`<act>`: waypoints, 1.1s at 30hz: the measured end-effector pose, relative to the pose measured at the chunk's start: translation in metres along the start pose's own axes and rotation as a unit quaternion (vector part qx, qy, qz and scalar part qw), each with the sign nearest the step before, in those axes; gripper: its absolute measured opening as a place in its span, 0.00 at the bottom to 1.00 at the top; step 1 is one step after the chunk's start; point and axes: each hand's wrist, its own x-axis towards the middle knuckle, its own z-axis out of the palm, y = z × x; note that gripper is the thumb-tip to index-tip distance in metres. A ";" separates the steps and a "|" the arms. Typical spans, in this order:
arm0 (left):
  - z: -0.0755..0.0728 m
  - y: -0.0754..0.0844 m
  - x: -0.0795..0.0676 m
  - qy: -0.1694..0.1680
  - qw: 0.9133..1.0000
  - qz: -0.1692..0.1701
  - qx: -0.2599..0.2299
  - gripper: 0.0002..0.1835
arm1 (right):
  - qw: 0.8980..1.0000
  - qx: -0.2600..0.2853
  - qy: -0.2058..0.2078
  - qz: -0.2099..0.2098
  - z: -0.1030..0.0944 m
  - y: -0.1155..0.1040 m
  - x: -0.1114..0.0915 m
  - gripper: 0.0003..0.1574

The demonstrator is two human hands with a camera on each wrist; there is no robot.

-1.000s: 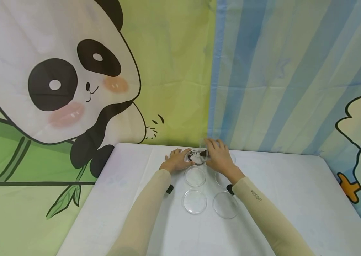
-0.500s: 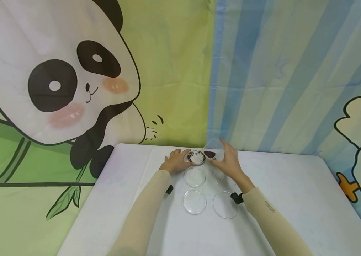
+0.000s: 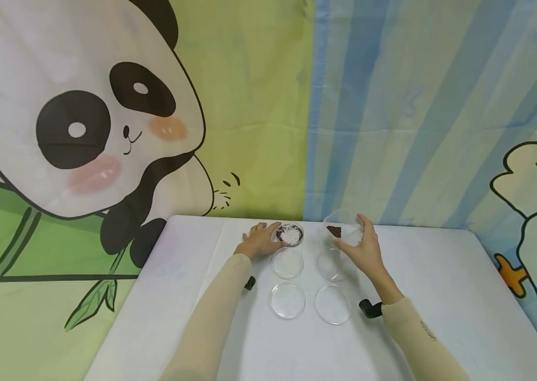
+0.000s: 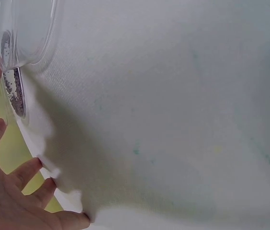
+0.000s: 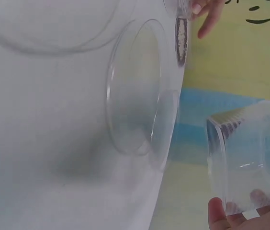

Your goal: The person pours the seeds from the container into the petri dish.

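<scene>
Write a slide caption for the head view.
Right hand holding a clear container with dark contents, left hand at a dish of dark and white bits, clear dishes nearby.

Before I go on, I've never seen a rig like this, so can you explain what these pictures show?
There is no machine here; a person is working barehanded. The wide picture is taken from the head, looking forward and down; the two closer ones are the left and right wrist views. Clear round dishes lie on a white table. One dish holds black and white bits, and the left hand touches its side. The right hand holds a clear container with dark material inside.
</scene>
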 end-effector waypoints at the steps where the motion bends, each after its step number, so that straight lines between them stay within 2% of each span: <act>1: 0.000 0.000 0.000 0.001 1.000 0.001 -0.002 0.41 | 1.000 0.012 0.004 0.004 -0.003 0.002 -0.003 0.63; 6: 0.000 -0.001 -0.001 0.002 1.000 0.001 -0.005 0.42 | 0.996 0.067 0.023 0.046 -0.016 0.014 -0.015 0.66; 13: 0.002 -0.002 0.001 0.002 1.000 0.002 -0.007 0.42 | 0.982 0.130 0.080 0.107 -0.035 0.028 -0.030 0.65; 20: 0.000 -0.001 0.000 -0.001 1.000 0.001 -0.010 0.42 | 0.971 0.134 0.108 0.164 -0.056 0.040 -0.039 0.65; 26: -0.001 0.000 0.000 -0.003 1.000 0.000 -0.012 0.42 | 0.964 0.147 0.124 0.182 -0.068 0.049 -0.042 0.64; 33: 0.001 -0.001 0.001 -0.003 1.000 0.001 -0.010 0.42 | 0.958 0.120 0.139 0.222 -0.077 0.059 -0.047 0.67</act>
